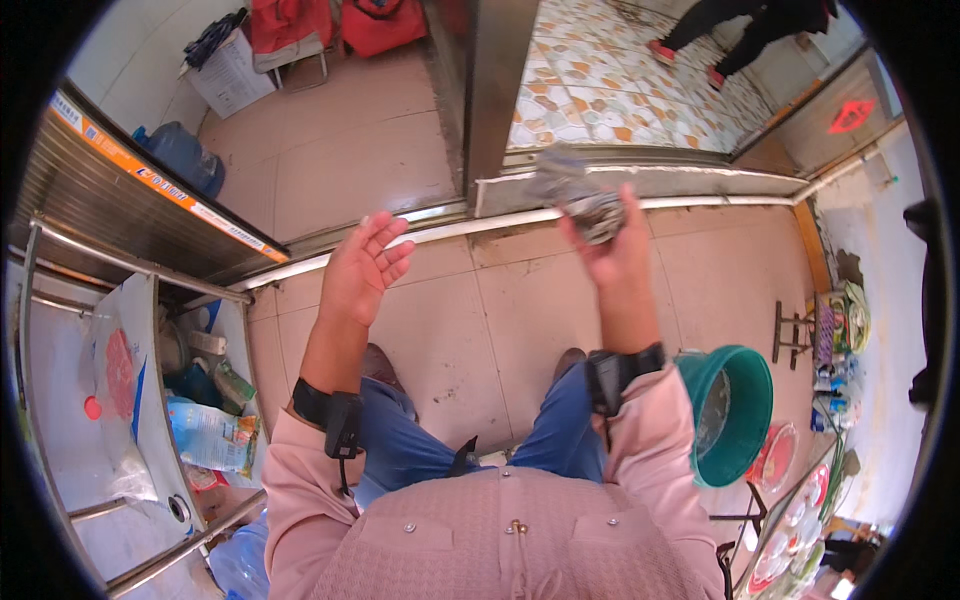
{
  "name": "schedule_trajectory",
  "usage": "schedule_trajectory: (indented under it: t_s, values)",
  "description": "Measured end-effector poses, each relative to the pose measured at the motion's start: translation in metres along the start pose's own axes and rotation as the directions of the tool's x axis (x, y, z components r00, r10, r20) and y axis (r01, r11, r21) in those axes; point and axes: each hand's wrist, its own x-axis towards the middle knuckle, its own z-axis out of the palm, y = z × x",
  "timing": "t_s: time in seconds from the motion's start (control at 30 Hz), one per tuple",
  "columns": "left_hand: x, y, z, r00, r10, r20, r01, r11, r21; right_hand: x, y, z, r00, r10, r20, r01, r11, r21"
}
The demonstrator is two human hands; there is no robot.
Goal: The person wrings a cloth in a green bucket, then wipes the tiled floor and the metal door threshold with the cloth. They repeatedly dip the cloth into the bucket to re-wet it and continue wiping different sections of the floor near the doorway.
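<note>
My right hand [611,251] is raised in front of me, its fingers and thumb around a crumpled grey bundle [592,210]. The bundle's upper end is thin and blurred by motion; I cannot tell whether it is cloth or a bagged material. My left hand [370,255] is held up at about the same height, palm turned inward, with nothing in it. Beyond both hands runs the white sill [435,231] of a metal-framed doorway. Below them lies a pinkish tiled floor [450,315], where my shoes stand apart.
A teal bucket [686,405] stands by my right leg, with a red tub [776,454] behind it. At left is a metal-framed rack [154,360] holding bags and bottles. A blue water jug [180,157] sits beyond the sliding door. Another person's legs [709,34] appear at upper right.
</note>
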Motion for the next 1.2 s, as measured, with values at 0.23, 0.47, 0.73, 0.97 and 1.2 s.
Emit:
schedule_trajectory:
  t_s: [0.23, 0.47, 0.73, 0.97, 1.2]
  values:
    - [-0.002, 0.013, -0.028, 0.993, 0.005, -0.114, 0.000, 0.999, 0.042, 0.045, 0.131, -0.035, 0.914, 0.278, -0.297, -0.325, 0.937, -0.124]
    - [-0.028, 0.024, -0.056, 0.948, 0.132, -0.289, -0.119, 0.991, 0.062, 0.084, 0.167, -0.048, 0.898, 0.282, -0.339, -0.388, 0.871, -0.303]
    - [-0.036, 0.011, -0.061, 0.912, 0.182, -0.368, -0.111, 0.972, 0.205, 0.059, 0.160, -0.028, 0.927, 0.271, -0.258, -0.346, 0.885, -0.312]
    - [-0.014, -0.003, -0.043, 0.943, 0.161, -0.292, -0.089, 0.966, 0.244, 0.028, 0.097, -0.029, 0.959, 0.101, -0.266, -0.192, 0.919, -0.345]
    - [-0.015, -0.015, -0.024, 0.969, 0.149, -0.198, -0.102, 0.968, 0.230, 0.002, 0.054, -0.041, 0.948, 0.043, -0.316, -0.179, 0.892, -0.415]
